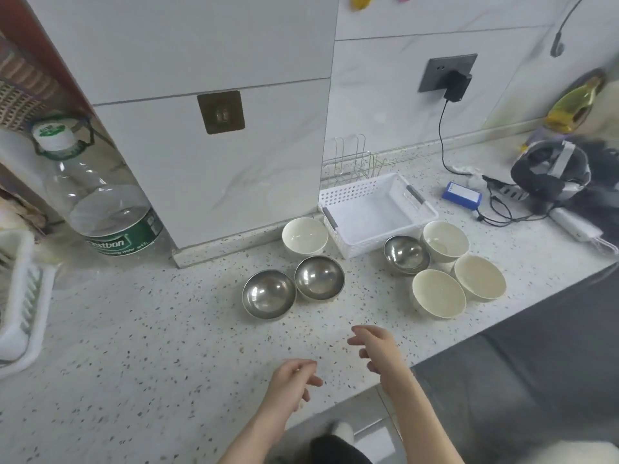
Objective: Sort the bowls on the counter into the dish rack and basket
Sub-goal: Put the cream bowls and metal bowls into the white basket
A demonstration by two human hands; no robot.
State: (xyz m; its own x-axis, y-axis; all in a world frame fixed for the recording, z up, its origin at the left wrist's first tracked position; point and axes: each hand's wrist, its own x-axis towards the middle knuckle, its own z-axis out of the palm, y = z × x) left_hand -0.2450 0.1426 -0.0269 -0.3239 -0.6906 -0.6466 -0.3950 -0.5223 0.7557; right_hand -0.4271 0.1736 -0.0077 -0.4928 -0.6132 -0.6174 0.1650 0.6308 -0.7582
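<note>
Several bowls stand on the speckled counter [167, 346]. Two steel bowls [269, 294] [319, 277] sit side by side in the middle, and a third steel bowl [406, 254] is in front of the white basket [378, 214]. A white ceramic bowl [304, 236] stands left of the basket, and three more [444, 241] [479, 277] [438, 293] to its right. The white dish rack [23, 306] is at the far left edge. My left hand [293, 383] and my right hand [375, 346] hover over the counter's near edge, fingers loosely curled, holding nothing.
A large clear water bottle [100, 195] stands at the left by a tiled pillar [217, 145]. A wire rack [351, 162] is behind the basket. A blue box [461, 195], cables, a headset [549, 172] and a charger [455, 83] in the wall socket crowd the right.
</note>
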